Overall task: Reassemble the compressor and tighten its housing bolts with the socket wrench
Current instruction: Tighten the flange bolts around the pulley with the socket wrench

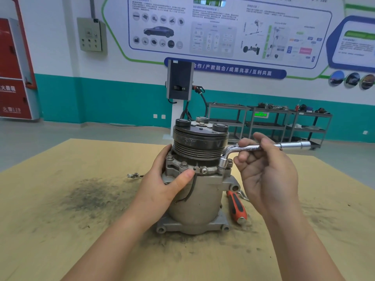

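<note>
A grey metal compressor (197, 201) stands upright on the wooden table, its black grooved pulley (199, 145) on top. My left hand (164, 179) grips the housing flange on the left side, thumb across the front. My right hand (263, 169) holds the shaft of a chrome L-shaped socket wrench (292, 146). The wrench's bent end (223, 163) sits down over a housing bolt on the right of the flange. Two more bolt heads (183, 164) show on the front left of the flange.
A red and black handled screwdriver (236, 206) lies on the table (60, 230) just right of the compressor's base. A small loose metal part (134, 175) lies to the left. Dark grime stains the tabletop. Metal shelving carts (284, 126) stand far behind.
</note>
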